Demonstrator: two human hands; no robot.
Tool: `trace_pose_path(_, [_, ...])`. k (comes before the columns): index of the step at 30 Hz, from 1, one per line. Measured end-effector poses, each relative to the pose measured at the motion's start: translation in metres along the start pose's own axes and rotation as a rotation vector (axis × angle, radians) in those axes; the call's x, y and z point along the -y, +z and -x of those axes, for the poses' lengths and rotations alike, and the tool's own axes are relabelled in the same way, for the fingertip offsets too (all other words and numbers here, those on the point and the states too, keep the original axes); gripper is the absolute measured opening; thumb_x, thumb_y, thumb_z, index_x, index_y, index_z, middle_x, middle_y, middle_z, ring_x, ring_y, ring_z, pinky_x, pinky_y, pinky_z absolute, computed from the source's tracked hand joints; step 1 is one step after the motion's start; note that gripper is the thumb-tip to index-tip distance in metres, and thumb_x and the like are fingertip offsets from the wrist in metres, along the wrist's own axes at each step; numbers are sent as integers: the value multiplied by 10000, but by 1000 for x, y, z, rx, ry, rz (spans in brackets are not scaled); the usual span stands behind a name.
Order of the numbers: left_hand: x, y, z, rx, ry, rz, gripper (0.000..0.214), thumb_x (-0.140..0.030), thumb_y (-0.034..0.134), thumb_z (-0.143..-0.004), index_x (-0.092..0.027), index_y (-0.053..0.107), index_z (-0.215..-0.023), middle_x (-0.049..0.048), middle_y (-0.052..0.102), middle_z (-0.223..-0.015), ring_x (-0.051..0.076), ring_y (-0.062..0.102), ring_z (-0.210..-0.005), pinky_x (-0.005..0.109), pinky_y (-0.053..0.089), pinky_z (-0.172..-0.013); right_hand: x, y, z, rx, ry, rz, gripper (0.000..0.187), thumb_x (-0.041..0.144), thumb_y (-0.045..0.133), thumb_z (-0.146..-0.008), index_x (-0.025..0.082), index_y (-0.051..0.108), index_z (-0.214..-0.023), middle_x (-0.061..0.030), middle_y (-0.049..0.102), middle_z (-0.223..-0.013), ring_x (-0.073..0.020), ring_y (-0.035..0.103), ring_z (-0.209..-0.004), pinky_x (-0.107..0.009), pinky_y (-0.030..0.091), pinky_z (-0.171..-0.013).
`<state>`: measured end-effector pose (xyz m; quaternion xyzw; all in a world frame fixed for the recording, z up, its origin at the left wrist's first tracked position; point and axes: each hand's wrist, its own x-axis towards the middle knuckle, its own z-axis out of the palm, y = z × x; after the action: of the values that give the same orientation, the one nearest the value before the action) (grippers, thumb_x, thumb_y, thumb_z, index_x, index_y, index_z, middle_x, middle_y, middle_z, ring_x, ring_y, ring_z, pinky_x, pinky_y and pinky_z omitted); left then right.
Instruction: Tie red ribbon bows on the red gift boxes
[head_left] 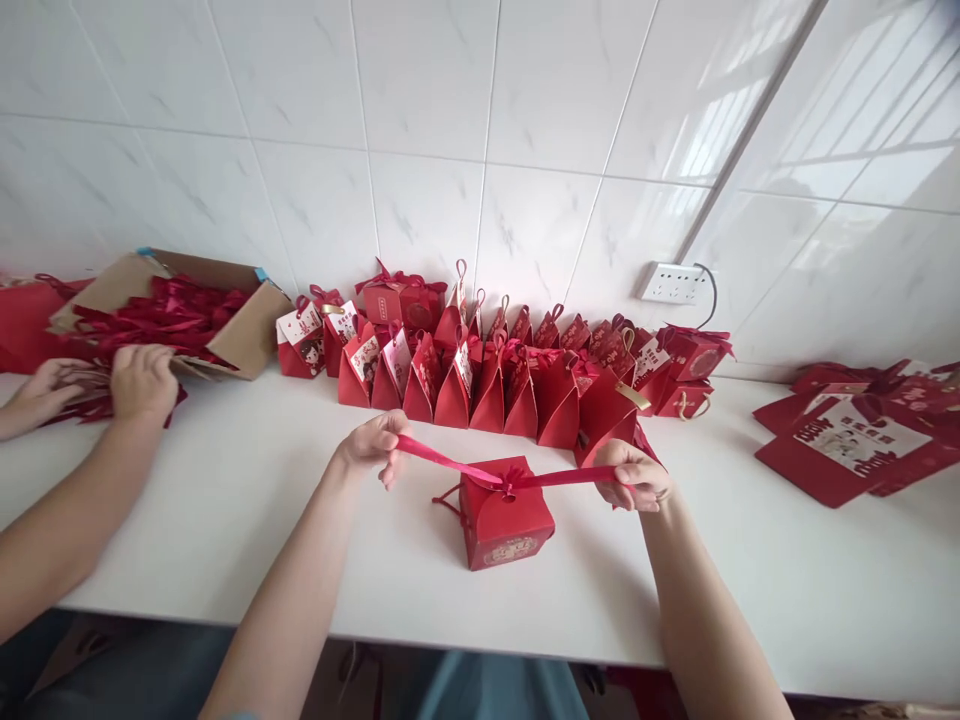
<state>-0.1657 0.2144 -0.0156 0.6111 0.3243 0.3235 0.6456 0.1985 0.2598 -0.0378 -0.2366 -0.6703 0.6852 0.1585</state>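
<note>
On the white table in front of me stands a red gift box (pixel 504 525) with a gold round print on its near side. A red ribbon (pixel 450 462) is knotted at the top of the box, its two ends drawn out sideways. My left hand (pixel 375 448) pinches one ribbon end, up and to the left of the box. My right hand (pixel 631 474) grips the other end on the right side. Both ends look taut. A thin cord loop (pixel 448 500) sticks out from the box's left side.
Rows of red gift boxes (pixel 456 385) stand along the tiled wall behind. At left, a cardboard box (pixel 251 325) holds red ribbons, where another person's hands (pixel 142 380) work. Flat red boxes (pixel 855 440) lie at right. A power socket (pixel 675 284) is on the wall.
</note>
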Motion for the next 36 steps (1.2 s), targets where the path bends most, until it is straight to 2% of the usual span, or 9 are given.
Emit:
trace_pose_path(3, [-23, 8, -12, -153, 157, -6, 486, -636, 682, -515, -183, 528, -423, -10, 412, -276, 142, 437, -267, 252, 332, -327, 22, 5, -6, -102, -97, 7, 595, 734, 612, -572, 200, 444, -370, 87, 215, -195, -42, 196, -141, -180, 127, -237])
trace_pose_path(7, [-61, 27, -27, -330, 339, -51, 241, -372, 668, -672, -145, 670, -591, 9, 562, -490, 122, 514, -470, 271, 420, -493, 67, 17, -18, -237, -218, 34, 483, 610, 649, -641, 198, 495, -443, 97, 247, -274, -51, 250, -189, -193, 158, -262])
trace_pose_path(12, [-87, 49, -29, -408, 495, -148, 219, -304, 613, -791, -157, 696, -651, 39, 624, -822, 137, 557, -800, 263, 447, -760, 112, 39, -29, -429, -360, 150, 367, 499, 615, -766, 177, 633, -593, 68, 367, -419, -72, 390, -318, -221, 290, -350])
trace_pose_path(15, [-93, 59, -26, -396, 519, -233, 209, -309, 568, -855, -185, 707, -759, 37, 623, -948, 134, 555, -847, 261, 439, -782, 121, 53, -34, -622, -425, 411, 359, 452, 544, -860, 184, 688, -670, -4, 554, -616, -116, 539, -552, -253, 427, -551])
trace_pose_path(18, [-96, 67, -25, -411, 551, -232, 212, -311, 542, -885, -202, 707, -811, 33, 648, -879, 148, 571, -871, 268, 441, -796, 121, 62, -39, -729, -518, 527, 347, 438, 532, -883, 207, 708, -694, -49, 632, -956, -181, 584, -925, -271, 440, -784])
trace_pose_path(22, [-94, 71, -27, -475, 602, -120, 225, -326, 563, -874, -196, 713, -768, 40, 669, -870, 168, 594, -867, 303, 460, -834, 115, 65, -40, -698, -499, 320, 316, 466, 549, -880, 216, 720, -789, -44, 680, -923, -173, 629, -834, -287, 480, -787])
trace_pose_path(29, [-95, 71, -31, -559, 628, 34, 267, -294, 621, -794, -211, 705, -1034, 62, 662, -1123, 204, 611, -936, 309, 492, -806, 117, 68, -31, -604, -666, 183, 257, 429, 537, -905, 282, 720, -1007, -16, 688, -1008, -140, 649, -826, -256, 526, -786])
trace_pose_path(34, [-105, 69, -22, -585, 801, 204, 145, -247, 594, -757, -205, 729, -791, 18, 704, -848, 126, 622, -678, 255, 489, -645, 121, 69, -22, -554, -796, 167, 269, 425, 531, -905, 277, 716, -1031, -29, 675, -1026, -170, 655, -871, -306, 534, -828])
trace_pose_path(36, [-109, 63, -14, -490, 820, 224, 231, -278, 571, -765, -200, 649, -562, -8, 650, -602, 94, 551, -477, 240, 436, -514, 122, 65, -16, -499, -782, 175, 241, 389, 540, -905, 254, 724, -982, -38, 686, -980, -179, 663, -864, -318, 533, -821])
